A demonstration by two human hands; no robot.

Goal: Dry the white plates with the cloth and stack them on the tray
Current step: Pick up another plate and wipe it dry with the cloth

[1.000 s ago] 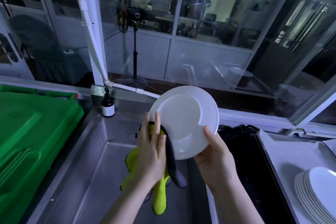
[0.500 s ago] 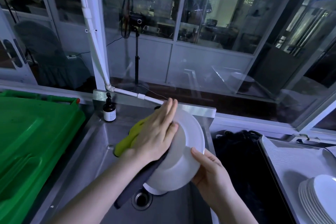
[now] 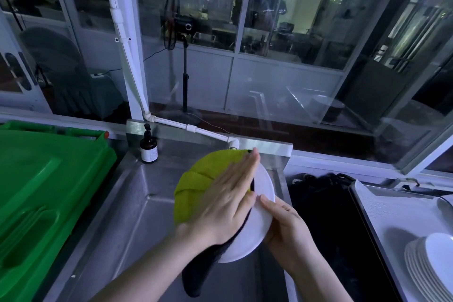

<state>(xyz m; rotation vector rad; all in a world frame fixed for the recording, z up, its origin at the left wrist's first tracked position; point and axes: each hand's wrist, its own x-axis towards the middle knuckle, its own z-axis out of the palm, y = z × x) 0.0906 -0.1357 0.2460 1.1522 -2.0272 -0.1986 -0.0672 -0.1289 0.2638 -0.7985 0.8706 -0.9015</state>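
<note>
the white plate (image 3: 260, 224) is up on edge over the steel sink (image 3: 137, 203), tilted, its face turned to our left. our right hand (image 3: 286, 228) holds it by the lower right rim, thumb on the near face and the fingers curled round behind. the cloth (image 3: 196, 189), yellow-green on one side and dark on the other, is spread over the plate's left half, and its dark tail hangs down below the rim. our left hand (image 3: 228, 206) lies flat on the cloth with the fingers straight and close together, pressing it against the plate; the hand is blurred.

to the right, well apart from the sink, the tray (image 3: 382, 213) carries a stack of white plates (image 3: 431, 267) at its near right part. between sink and tray we see a dark heap we cannot make out. a brown pump bottle (image 3: 148, 148) stands at the sink's far left corner, and a green bin lid (image 3: 44, 191) fills the left side. a white pipe (image 3: 186, 126) runs along the sill behind the sink. beyond the glass stands a fan (image 3: 182, 32) on a pole.
</note>
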